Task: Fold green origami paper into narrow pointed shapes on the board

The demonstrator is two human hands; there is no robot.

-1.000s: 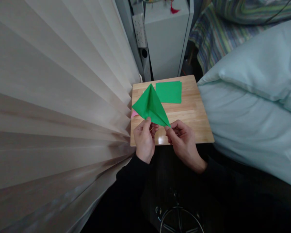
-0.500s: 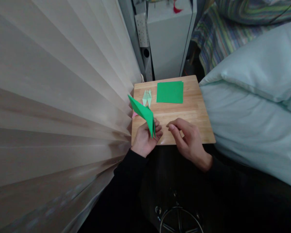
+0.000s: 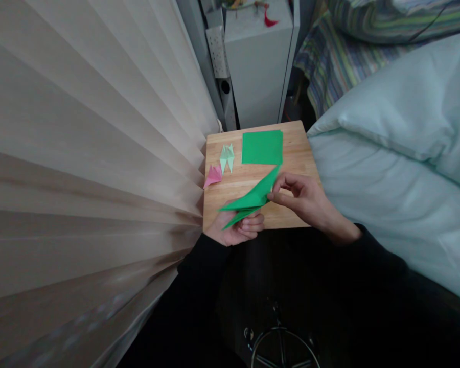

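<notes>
A folded piece of green paper [image 3: 255, 197] with long pointed flaps is held above the near part of a small wooden table [image 3: 291, 214]. My left hand [image 3: 239, 229] is under its lower left part, fingers curled round it. At the paper's right edge, my right hand [image 3: 301, 197] pinches it between thumb and fingers. Beyond it lies a flat stack of green paper sheets [image 3: 262, 147]. To the left sit a pale green folded paper piece [image 3: 227, 158] and a pink folded paper piece [image 3: 213, 176].
A pale pleated curtain [image 3: 111, 143] hangs along the table's left side. A bed with light blue bedding [image 3: 398, 138] is on the right. Behind the table stands a white cabinet [image 3: 256, 76]. Below shows a metal chair base [image 3: 279, 332].
The green folded paper has turned, its long point swinging from upper left to upper right. My right hand has closed on its right edge. The pink piece is now uncovered.
</notes>
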